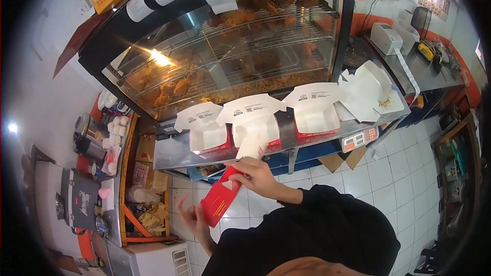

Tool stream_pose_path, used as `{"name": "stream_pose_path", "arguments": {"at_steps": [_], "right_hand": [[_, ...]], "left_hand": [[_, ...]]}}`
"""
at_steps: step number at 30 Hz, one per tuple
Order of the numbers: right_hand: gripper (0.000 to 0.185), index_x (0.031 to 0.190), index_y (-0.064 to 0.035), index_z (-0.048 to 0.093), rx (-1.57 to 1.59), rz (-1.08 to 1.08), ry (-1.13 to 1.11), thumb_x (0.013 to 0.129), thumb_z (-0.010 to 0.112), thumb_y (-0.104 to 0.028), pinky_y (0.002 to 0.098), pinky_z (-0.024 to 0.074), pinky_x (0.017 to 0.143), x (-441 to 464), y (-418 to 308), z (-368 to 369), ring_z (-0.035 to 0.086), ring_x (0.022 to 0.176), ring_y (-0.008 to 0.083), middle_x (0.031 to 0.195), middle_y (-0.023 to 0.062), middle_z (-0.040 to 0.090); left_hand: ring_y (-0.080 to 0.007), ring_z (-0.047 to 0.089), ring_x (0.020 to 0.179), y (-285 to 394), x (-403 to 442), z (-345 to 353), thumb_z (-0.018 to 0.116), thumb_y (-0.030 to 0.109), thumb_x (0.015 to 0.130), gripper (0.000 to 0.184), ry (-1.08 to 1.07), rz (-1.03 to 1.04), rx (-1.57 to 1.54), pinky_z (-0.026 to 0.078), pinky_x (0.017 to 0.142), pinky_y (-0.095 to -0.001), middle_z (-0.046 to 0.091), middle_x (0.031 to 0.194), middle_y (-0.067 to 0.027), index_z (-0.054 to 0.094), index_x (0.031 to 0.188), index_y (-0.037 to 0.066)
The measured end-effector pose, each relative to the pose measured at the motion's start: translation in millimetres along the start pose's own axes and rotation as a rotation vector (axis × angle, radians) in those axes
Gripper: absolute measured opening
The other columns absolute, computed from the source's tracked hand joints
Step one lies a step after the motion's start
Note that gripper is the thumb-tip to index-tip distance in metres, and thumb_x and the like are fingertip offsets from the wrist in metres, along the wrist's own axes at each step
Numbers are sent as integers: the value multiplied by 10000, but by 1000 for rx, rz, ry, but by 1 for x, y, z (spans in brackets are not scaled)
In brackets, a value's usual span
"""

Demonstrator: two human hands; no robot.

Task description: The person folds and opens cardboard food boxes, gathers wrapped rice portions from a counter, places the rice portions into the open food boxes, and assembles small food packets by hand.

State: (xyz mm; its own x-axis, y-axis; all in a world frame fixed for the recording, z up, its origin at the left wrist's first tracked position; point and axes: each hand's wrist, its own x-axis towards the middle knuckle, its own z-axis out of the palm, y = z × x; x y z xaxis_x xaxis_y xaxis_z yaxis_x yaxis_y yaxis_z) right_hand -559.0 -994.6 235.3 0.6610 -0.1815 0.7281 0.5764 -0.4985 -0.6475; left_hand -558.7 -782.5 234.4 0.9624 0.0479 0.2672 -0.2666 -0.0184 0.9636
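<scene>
My right hand [254, 176] grips a red carton [220, 200] by its upper end, thumb on top, with a white flap standing up beyond the fingers. At the carton's lower left edge is my left hand [195, 221], its fingers spread and slightly blurred. Beyond my hands, open boxes with white insides and red outsides stand in a row on the metal counter: a left box [208, 138], a middle box [245, 130] and a right box [316, 118]. The raised flap overlaps the front of the middle box.
Behind the boxes stands a glass display case [220, 61] with fried food on racks. More white cardboard [362, 94] lies at the counter's right. A calculator-like device [360, 139] is at the counter's front edge. Shelves [148, 189] and a rice cooker [91, 135] are at left.
</scene>
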Motion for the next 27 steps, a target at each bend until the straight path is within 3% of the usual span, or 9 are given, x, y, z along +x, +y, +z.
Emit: {"name": "stream_pose_path", "arguments": {"at_steps": [4,6,10,13,18,22,24,26,27], "right_hand": [[312,1044,-77,538,-186,-279,-630,737,526,-133,284,462,636,-6,-3,-1,547,790,212,845,65,551],[311,1056,-86,531,-176,-356,-741,752,481,-129,274,467,631,-2,-4,-4,540,788,209,873,72,547],[488,1105,-114,518,34,-459,-668,653,626,-260,257,451,530,23,-3,1,518,759,196,779,38,524],[774,1073,-110,544,-80,-501,-648,431,708,-510,345,422,677,45,-22,8,524,712,253,769,73,538],[657,1025,-56,539,9,-414,-546,521,726,-435,324,444,653,73,-17,19,537,757,239,869,97,557],[561,1035,-27,533,384,341,-666,597,710,-328,324,431,734,100,16,49,540,838,234,913,109,564],[573,1091,-26,506,470,670,-821,619,702,-286,336,412,800,80,15,73,525,935,238,998,130,548],[610,1191,-44,421,201,-135,-757,664,674,-219,363,310,924,50,-8,101,404,1123,241,1205,161,421],[629,1213,-55,391,413,-131,-948,666,664,-203,394,256,953,44,-35,99,336,1172,261,1258,165,351]], "left_hand": [[-89,432,531,25,4,16,569,33,747,177,-282,411,455,348,509,-202,538,957,-129,495,908,30],[-81,409,516,24,3,17,582,17,725,172,-315,365,406,333,492,-209,524,946,-120,494,872,12],[-39,366,482,17,0,14,570,26,739,258,-213,150,61,304,462,-201,542,683,-24,464,973,3],[-27,335,477,12,0,17,540,78,782,270,-25,200,-191,272,450,-195,459,601,30,444,1023,4],[-69,521,686,12,7,-55,543,160,799,304,-105,-143,-197,384,612,-177,572,761,-30,483,1040,-13],[-113,549,810,11,-9,-76,585,179,781,360,-226,41,-618,430,725,-251,579,920,-66,486,1053,-34],[-147,544,903,5,-5,-89,581,143,782,348,-197,139,-149,430,778,-299,554,1025,-95,482,1055,-48],[-170,537,949,15,10,-90,549,97,798,316,-12,24,-650,437,781,-302,552,1032,-102,470,1067,-49],[-170,545,935,25,15,-93,508,85,822,300,58,7,-643,439,801,-302,553,1023,-100,447,1090,-34]]}}
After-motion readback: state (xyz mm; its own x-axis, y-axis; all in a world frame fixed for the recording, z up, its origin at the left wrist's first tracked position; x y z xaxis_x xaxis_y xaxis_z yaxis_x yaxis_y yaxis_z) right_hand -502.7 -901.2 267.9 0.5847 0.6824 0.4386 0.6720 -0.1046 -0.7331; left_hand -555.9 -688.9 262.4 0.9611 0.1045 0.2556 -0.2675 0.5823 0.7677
